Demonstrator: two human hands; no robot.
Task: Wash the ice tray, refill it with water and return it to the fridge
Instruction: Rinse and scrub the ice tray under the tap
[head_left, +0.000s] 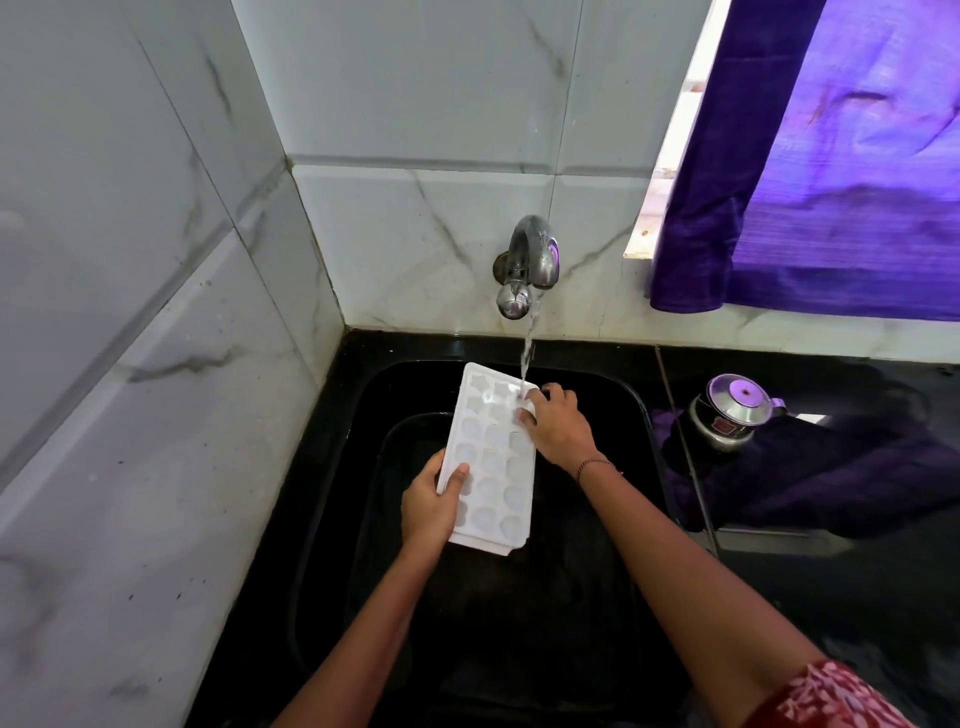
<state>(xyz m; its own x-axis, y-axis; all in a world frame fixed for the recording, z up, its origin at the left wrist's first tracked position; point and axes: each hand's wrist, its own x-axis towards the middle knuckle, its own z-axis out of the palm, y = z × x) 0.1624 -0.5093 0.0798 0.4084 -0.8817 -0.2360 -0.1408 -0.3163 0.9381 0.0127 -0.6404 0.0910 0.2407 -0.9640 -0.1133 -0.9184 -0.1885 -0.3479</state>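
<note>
Ice tray (488, 457) sits in your two hands above the black sink (641, 410), cups up, with its far right corner under the water stream (527, 353) from the tap (530, 260). Your left hand (428, 506) grips the near left long edge, thumb on top. Your right hand (558, 426) curls its fingers over the far right edge. The tiled wall (156, 364) stands close on your left. A steel kettle (732, 410) sits on the counter, right of the basin rim.
</note>
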